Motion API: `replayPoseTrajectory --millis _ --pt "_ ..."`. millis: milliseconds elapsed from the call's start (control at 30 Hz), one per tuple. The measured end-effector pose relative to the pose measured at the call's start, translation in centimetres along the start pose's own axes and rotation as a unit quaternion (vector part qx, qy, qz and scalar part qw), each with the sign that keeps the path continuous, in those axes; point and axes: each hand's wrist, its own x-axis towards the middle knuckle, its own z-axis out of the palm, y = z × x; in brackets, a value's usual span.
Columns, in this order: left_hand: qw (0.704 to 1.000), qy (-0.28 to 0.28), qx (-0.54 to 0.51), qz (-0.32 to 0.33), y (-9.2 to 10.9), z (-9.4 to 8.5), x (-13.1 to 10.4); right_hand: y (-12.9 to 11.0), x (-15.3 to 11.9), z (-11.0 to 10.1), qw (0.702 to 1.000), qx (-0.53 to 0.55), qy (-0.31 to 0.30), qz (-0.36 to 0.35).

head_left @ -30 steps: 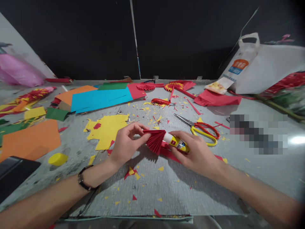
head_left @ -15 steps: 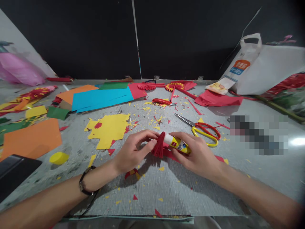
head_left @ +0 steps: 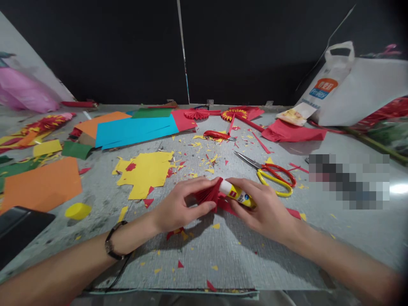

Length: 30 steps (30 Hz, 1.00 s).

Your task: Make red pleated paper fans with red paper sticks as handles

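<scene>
Between thumb and fingers, my left hand (head_left: 185, 202) grips a pleated red paper fan (head_left: 208, 193), its folds partly spread. A yellow glue stick (head_left: 239, 196) lies in my right hand (head_left: 264, 206), fingers wrapped round it. Its white end touches or nearly touches the fan's right edge; I cannot tell which. A red paper strip (head_left: 293, 213) runs under my right hand. Just beyond that hand rest scissors (head_left: 276, 173) with red and yellow handles, blades pointing away to the left. The glue stick's yellow cap (head_left: 78, 211) appears to lie at the left.
A cut yellow sheet (head_left: 149, 172) lies left of centre among scraps. Farther back are blue paper (head_left: 137, 131), a red-handled cutter (head_left: 218, 135) and finished-looking paper rosettes (head_left: 234, 114). A black device (head_left: 22, 229) sits at left, an orange sheet (head_left: 43, 185) behind it, a white bag (head_left: 357, 89) at back right.
The red fan has opened wider and its pleats now spread toward my left palm. My left thumb has moved down along it. The glue stick stays in my right hand, almost unmoved.
</scene>
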Motion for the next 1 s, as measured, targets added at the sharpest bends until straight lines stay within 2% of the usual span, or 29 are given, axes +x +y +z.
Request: replayPoseTrajectory --millis 233,367,533,767,1000 --pt "0.995 -0.049 -0.084 -0.009 -0.4 0.3 -0.1 0.3 0.1 -0.1 1.000 -0.006 0.015 -0.009" --pt "0.990 -0.054 -0.123 -0.048 -0.6 0.3 -0.2 0.5 0.0 0.1 0.999 -0.013 0.031 -0.029" --pt "0.974 -0.093 -0.188 -0.086 -0.6 0.4 0.0 0.6 0.0 0.2 0.998 -0.022 0.046 -0.039" --pt "0.971 -0.101 -0.184 -0.112 -0.2 0.4 0.0 1.1 -0.1 0.4 0.996 -0.026 0.045 -0.076" --pt "0.974 -0.093 -0.179 -0.106 -0.1 0.5 0.1 1.5 -0.2 0.6 0.993 -0.054 0.045 -0.100"
